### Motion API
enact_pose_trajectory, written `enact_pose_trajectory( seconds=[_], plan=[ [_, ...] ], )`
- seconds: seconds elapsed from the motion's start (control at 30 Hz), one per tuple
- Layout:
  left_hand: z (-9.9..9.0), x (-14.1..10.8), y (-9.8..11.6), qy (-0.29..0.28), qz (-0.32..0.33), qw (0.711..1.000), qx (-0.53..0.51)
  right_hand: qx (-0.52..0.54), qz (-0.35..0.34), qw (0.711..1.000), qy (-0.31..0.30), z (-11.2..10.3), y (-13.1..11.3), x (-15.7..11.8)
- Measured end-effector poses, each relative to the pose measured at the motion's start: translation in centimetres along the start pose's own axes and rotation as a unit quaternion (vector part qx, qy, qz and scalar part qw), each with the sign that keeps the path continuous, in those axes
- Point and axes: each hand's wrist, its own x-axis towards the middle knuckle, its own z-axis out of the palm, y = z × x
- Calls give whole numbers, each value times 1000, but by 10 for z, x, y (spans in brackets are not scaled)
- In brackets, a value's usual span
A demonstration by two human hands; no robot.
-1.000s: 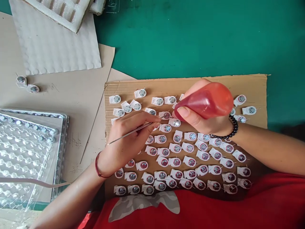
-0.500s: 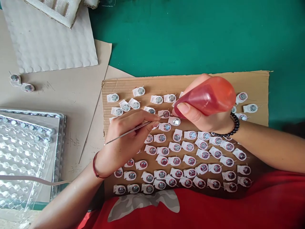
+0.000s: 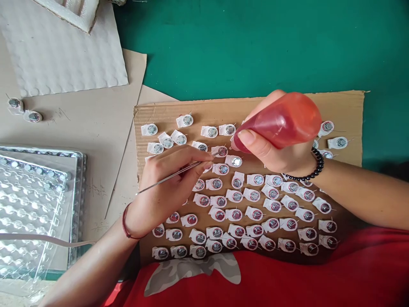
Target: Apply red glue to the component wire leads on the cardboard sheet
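Note:
My left hand (image 3: pixel 169 183) pinches a thin metal rod (image 3: pixel 172 175), whose tip reaches a small round part on a white pad (image 3: pixel 220 151). My right hand (image 3: pixel 275 149) is wrapped round a red squeeze bottle (image 3: pixel 287 119), tilted so its narrow end points down and left, just right of that same part. Many similar round metal parts on white pads lie in rough rows on a brown cardboard sheet (image 3: pixel 166 110) under both hands. One shiny part (image 3: pixel 236 161) sits just below the bottle's nozzle. The nozzle tip is small and hard to make out.
Clear plastic trays (image 3: pixel 35 213) with round pockets stand at the left, crossed by a pale strap (image 3: pixel 47 239). Two loose parts (image 3: pixel 33 116) lie on grey board. A white textured sheet (image 3: pixel 67 51) and foam piece (image 3: pixel 76 10) are at upper left, beside a green tabletop (image 3: pixel 255 47).
The view has shifted slightly. The bottle in my right hand has moved up a little and to the right; my left hand keeps the rod at the same part.

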Motion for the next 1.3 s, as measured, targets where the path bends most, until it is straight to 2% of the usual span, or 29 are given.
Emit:
enact_pose_trajectory(
  seconds=[0.33, 0.53, 0.6, 0.7, 0.8, 0.9, 1.03, 1.2, 1.3],
  plan=[
    [1, 1, -3, 8, 30, 1000, 2, 21, 7, 1000, -8, -1, 0, 0],
    [1, 0, -4, 8, 31, 999, 2, -10, -33, 999, 22, 0, -3, 1],
    [1, 0, -3, 7, 35, 999, -4, 25, 15, 999, 33, 1, -5, 2],
    [0, -1, -1, 10, 36, 999, -9, 162, 56, 984, 56, 0, -8, 8],
    [-3, -4, 0, 22, 22, 999, 9, 255, 37, 963, 74, -1, -12, 16],
    [-11, -8, 1, 53, 13, 998, 22, 260, 27, 958, 118, -5, -19, 25],
    [-26, -13, 7, 117, 1, 992, 37, 259, 21, 953, 156, -15, -30, 37],
    [-48, -22, 12, 190, -103, 973, 84, 258, 55, 948, 177, -43, -33, 51],
    [-58, -36, 10, 204, -145, 968, 28, 260, 71, 951, 154, -66, -35, 60]
  ],
)
